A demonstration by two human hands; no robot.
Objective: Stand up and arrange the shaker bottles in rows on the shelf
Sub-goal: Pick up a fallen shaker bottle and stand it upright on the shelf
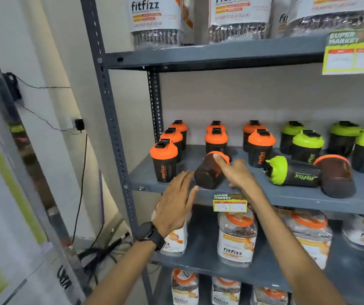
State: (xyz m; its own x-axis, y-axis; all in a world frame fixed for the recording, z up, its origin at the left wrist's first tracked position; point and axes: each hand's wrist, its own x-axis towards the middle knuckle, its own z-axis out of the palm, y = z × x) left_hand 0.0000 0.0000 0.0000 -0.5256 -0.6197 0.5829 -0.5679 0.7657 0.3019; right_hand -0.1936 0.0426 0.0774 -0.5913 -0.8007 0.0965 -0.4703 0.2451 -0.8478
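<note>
Black shaker bottles fill the middle grey shelf [286, 197]. Several orange-lidded ones stand upright in rows at the left [164, 160] and several green-lidded ones at the right [307, 146]. My right hand [237, 172] grips a tilted orange-lidded shaker bottle [208, 171] with its base towards me, near the shelf's front. My left hand [175, 199] is open, fingers spread, just left of that bottle's base. A green-lidded bottle [293, 173] and an orange-lidded one [336, 176] lie on their sides further right.
Clear fitfizz jars stand on the shelf above [155, 18] and on the shelves below [236, 238]. A price tag [229, 202] hangs on the shelf's front edge. The grey upright post [112, 128] bounds the left side, with cables [101, 254] on the floor beyond.
</note>
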